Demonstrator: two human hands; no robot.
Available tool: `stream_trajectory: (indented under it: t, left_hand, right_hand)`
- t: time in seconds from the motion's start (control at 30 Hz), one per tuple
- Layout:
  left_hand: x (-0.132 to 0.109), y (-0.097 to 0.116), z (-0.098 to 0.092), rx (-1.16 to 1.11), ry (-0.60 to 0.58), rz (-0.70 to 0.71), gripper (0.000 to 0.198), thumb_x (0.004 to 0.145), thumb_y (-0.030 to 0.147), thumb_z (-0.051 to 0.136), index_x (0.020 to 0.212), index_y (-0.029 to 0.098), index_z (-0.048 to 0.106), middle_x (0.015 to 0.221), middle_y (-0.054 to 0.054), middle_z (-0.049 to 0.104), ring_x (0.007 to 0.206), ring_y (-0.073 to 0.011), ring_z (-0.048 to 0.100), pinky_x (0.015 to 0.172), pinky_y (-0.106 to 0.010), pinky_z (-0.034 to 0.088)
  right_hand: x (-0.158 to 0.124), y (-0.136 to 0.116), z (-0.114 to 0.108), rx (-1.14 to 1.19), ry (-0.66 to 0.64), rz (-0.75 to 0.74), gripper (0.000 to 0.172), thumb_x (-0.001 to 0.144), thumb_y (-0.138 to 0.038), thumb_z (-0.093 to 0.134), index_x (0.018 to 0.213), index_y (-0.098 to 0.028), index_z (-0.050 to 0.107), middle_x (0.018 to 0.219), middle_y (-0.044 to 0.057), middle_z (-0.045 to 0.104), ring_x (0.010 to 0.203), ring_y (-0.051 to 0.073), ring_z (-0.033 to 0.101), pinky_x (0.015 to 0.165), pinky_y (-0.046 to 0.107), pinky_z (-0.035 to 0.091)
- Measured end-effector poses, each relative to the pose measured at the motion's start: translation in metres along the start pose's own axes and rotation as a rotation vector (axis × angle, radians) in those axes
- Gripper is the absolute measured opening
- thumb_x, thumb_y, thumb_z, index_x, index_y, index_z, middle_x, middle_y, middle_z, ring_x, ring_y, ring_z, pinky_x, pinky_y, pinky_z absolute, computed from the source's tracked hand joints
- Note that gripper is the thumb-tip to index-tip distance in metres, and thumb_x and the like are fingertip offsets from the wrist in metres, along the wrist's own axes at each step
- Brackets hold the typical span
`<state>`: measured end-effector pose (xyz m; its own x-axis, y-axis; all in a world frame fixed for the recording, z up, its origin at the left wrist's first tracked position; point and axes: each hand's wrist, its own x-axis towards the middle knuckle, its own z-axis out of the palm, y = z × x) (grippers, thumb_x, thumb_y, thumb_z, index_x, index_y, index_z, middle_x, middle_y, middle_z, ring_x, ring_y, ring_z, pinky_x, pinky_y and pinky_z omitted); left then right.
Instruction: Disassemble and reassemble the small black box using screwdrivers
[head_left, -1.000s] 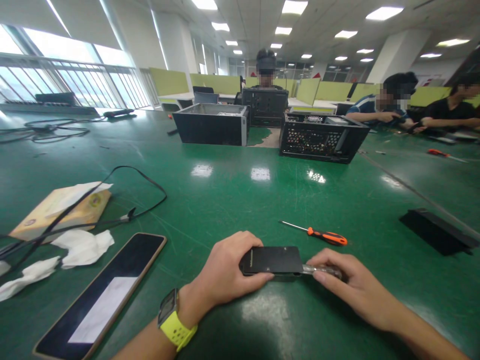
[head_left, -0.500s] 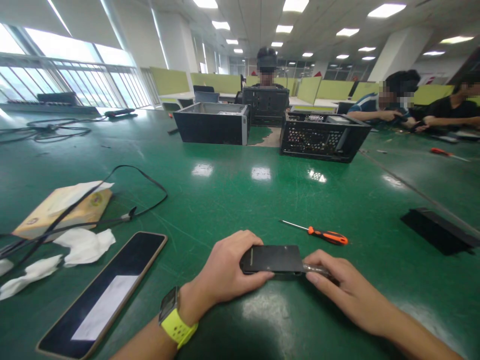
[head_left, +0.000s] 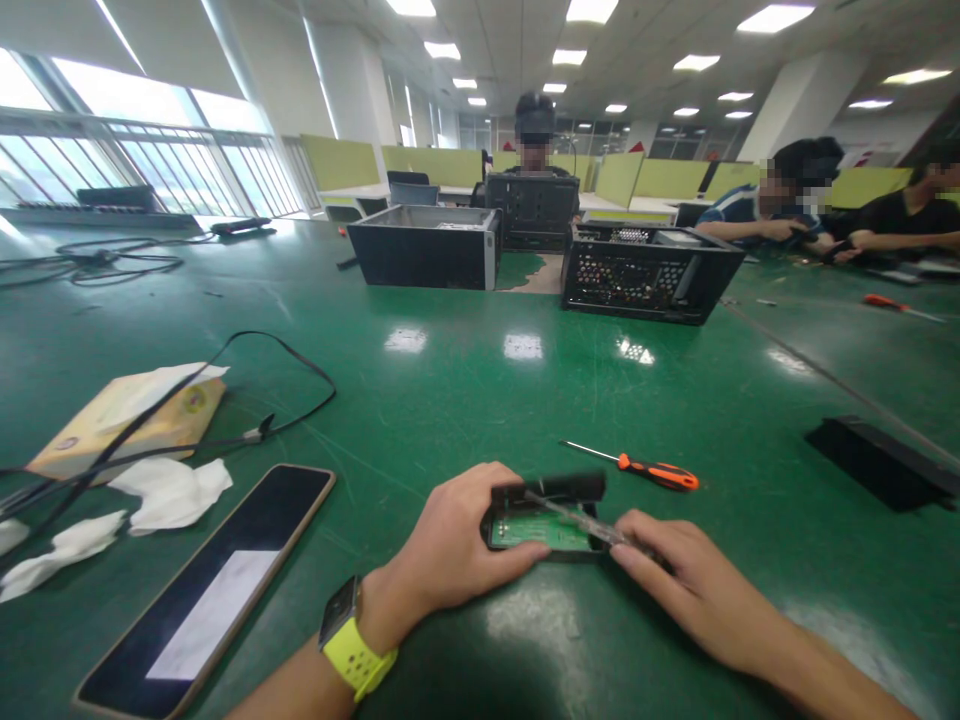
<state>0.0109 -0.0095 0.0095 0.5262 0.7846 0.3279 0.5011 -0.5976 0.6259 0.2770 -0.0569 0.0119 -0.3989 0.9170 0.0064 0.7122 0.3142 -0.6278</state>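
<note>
My left hand (head_left: pixel 469 540), with a watch (head_left: pixel 349 635) on its wrist, is wrapped around the left end of a small black plastic case (head_left: pixel 551 556). The case lies open, showing a green circuit board (head_left: pixel 525 530) inside. Its black cover (head_left: pixel 574 487) is tilted up along the far side and blurred. My right hand (head_left: pixel 671 555) pinches a slim greyish prying tool (head_left: pixel 592 525), whose tip reaches under the raised cover. The tool's exact kind is unclear, and its rear end is hidden in my palm. Beyond my right hand lies an orange-and-black screwdriver (head_left: pixel 660 472).
A phone (head_left: pixel 210 590), white tissues (head_left: pixel 172 493), a tissue pack (head_left: pixel 191 405) and a black cable (head_left: pixel 315 375) lie left. At right is a black part (head_left: pixel 881 460). Computer cases (head_left: pixel 424 250) stand at the back, with several people (head_left: pixel 534 150) beyond the green table (head_left: pixel 450 400).
The black cover has lifted from the case and tilted away, exposing the green board. The tool in my right hand has moved up and left, over the case. My left hand keeps its grip.
</note>
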Motion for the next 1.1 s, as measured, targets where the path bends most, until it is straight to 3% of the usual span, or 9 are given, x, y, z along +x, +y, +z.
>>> stream_trajectory:
  t: [0.23, 0.4, 0.53, 0.67, 0.8, 0.9, 0.97, 1.1]
  left_hand:
    - [0.0, -0.003, 0.001, -0.009, 0.006, -0.006, 0.034, 0.076, 0.037, 0.075, 0.101, 0.02, 0.059, 0.096, -0.003, 0.065, 0.087, -0.0214, 0.06, 0.08, -0.034, 0.047]
    - [-0.002, -0.003, 0.001, -0.013, 0.005, -0.007, 0.035, 0.075, 0.039, 0.076, 0.1, 0.02, 0.06, 0.095, -0.003, 0.064, 0.086, -0.0209, 0.061, 0.079, -0.033, 0.047]
    - [0.0, -0.003, -0.001, -0.017, 0.056, -0.019, 0.026, 0.084, 0.039, 0.068, 0.098, 0.019, 0.062, 0.094, -0.004, 0.065, 0.083, -0.0199, 0.061, 0.077, -0.033, 0.048]
    - [0.019, -0.007, -0.013, 0.165, 0.124, -0.036, 0.017, 0.089, 0.023, 0.056, 0.104, 0.017, 0.062, 0.101, -0.006, 0.067, 0.093, -0.0218, 0.06, 0.083, -0.036, 0.048]
    - [0.067, -0.023, -0.033, 0.545, -0.211, 0.07, 0.04, 0.084, 0.02, 0.06, 0.124, 0.018, 0.056, 0.128, -0.009, 0.06, 0.114, -0.0268, 0.054, 0.096, -0.041, 0.043]
    - [0.106, -0.038, -0.043, 0.59, -0.357, 0.107, 0.057, 0.071, 0.017, 0.071, 0.126, 0.019, 0.056, 0.134, -0.009, 0.058, 0.117, -0.0282, 0.053, 0.096, -0.039, 0.043]
    - [0.123, -0.045, -0.045, 0.607, -0.453, 0.119, 0.06, 0.063, 0.018, 0.077, 0.121, 0.02, 0.059, 0.128, -0.008, 0.062, 0.114, -0.0284, 0.054, 0.093, -0.037, 0.045]
    - [0.132, -0.05, -0.046, 0.629, -0.548, 0.075, 0.041, 0.062, 0.02, 0.076, 0.102, 0.019, 0.067, 0.102, -0.007, 0.07, 0.101, -0.0282, 0.058, 0.084, -0.035, 0.046]
  right_hand:
    - [0.0, -0.001, 0.001, -0.023, -0.113, -0.023, 0.036, 0.098, -0.049, 0.042, 0.084, -0.021, 0.061, 0.077, 0.001, 0.063, 0.074, 0.016, 0.059, 0.07, 0.028, 0.041]
    - [0.0, 0.011, -0.018, 0.005, -0.062, -0.026, 0.039, 0.095, -0.05, 0.046, 0.078, -0.02, 0.064, 0.071, 0.0, 0.059, 0.068, 0.015, 0.057, 0.067, 0.027, 0.04]
    - [-0.001, 0.03, -0.04, -0.054, -0.017, 0.084, 0.046, 0.095, -0.053, 0.042, 0.07, -0.019, 0.06, 0.068, 0.0, 0.055, 0.066, 0.016, 0.054, 0.063, 0.028, 0.039]
    - [-0.001, 0.041, -0.044, -0.207, -0.128, 0.201, 0.034, 0.091, -0.049, 0.051, 0.075, -0.022, 0.064, 0.071, 0.001, 0.061, 0.068, 0.019, 0.056, 0.063, 0.03, 0.038]
    - [0.0, 0.04, -0.035, -0.346, -0.079, 0.263, 0.021, 0.086, -0.044, 0.057, 0.08, -0.025, 0.064, 0.075, 0.001, 0.065, 0.071, 0.022, 0.06, 0.064, 0.032, 0.039]
    - [0.001, 0.037, -0.032, -0.35, -0.057, 0.287, 0.021, 0.085, -0.045, 0.057, 0.08, -0.026, 0.064, 0.076, 0.001, 0.066, 0.071, 0.021, 0.061, 0.063, 0.032, 0.04]
    - [0.0, 0.036, -0.033, -0.352, -0.046, 0.299, 0.02, 0.084, -0.045, 0.058, 0.081, -0.026, 0.063, 0.077, 0.001, 0.067, 0.071, 0.021, 0.062, 0.063, 0.032, 0.04]
    - [-0.001, 0.034, -0.036, -0.379, -0.021, 0.312, 0.017, 0.083, -0.044, 0.059, 0.084, -0.027, 0.063, 0.083, 0.001, 0.068, 0.074, 0.023, 0.063, 0.065, 0.034, 0.042]
